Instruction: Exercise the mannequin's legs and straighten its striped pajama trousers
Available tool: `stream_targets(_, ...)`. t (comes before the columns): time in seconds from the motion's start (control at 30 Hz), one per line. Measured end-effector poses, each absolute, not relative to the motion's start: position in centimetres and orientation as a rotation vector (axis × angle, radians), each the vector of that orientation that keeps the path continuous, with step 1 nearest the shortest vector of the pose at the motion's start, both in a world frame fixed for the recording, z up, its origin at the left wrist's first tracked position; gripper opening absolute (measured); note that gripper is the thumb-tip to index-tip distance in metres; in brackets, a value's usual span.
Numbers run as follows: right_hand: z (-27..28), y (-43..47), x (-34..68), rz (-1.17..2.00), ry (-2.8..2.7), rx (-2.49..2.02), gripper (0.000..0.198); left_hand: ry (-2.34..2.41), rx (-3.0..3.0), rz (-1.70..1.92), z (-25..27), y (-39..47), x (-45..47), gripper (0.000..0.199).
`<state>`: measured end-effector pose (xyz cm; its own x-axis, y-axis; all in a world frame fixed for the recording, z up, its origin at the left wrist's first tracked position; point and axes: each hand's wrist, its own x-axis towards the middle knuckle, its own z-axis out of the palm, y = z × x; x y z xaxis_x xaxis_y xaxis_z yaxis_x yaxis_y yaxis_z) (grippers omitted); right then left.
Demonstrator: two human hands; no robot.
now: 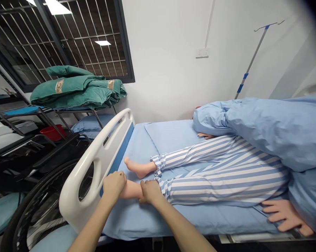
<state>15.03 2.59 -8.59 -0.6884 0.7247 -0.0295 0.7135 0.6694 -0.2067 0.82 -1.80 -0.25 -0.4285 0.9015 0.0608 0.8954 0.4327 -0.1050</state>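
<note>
A patient manikin in blue-and-white striped trousers (218, 185) lies on the light blue bed sheet (168, 134). My left hand (113, 184) is wrapped over the toe end of its nearer foot (131, 190), hiding the toes. Just beside it, my right hand (150, 191) grips the same leg at the ankle, below the gathered trouser cuff. The farther foot (140, 168) lies bare on the sheet, untouched. A blue cover or garment (265, 126) hides the upper body. One manikin hand (289, 214) shows at the near bed edge.
The white footboard (96, 150) rises close to my left hand. A wheelchair wheel (32, 210) stands left of the bed. Green folded bedding (79, 91) lies on a rack by the barred window. Behind, an IV pole (252, 61) leans in view, and a red bucket (53, 132) sits lower left.
</note>
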Motion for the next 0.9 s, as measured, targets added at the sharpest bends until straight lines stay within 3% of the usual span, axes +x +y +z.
stream_targets(0.23, -8.9, 2.6, 15.0, 0.316, -2.825, -1.224, 0.062, -2.316, -1.579, 0.051, -1.7, -2.9, 1.1, 0.045)
stream_targets(0.6, -8.4, 2.3, 15.3, 0.305, -2.795, -1.206, 0.062, -2.419, -1.322, -0.756, -4.9, -5.1, 2.0, 0.038)
stream_targets(0.9, -8.9, 2.3, 15.2, 0.315, -2.789, -1.205, 0.062, -2.485, -1.473, 0.059, -0.7, -3.1, 1.5, 0.035)
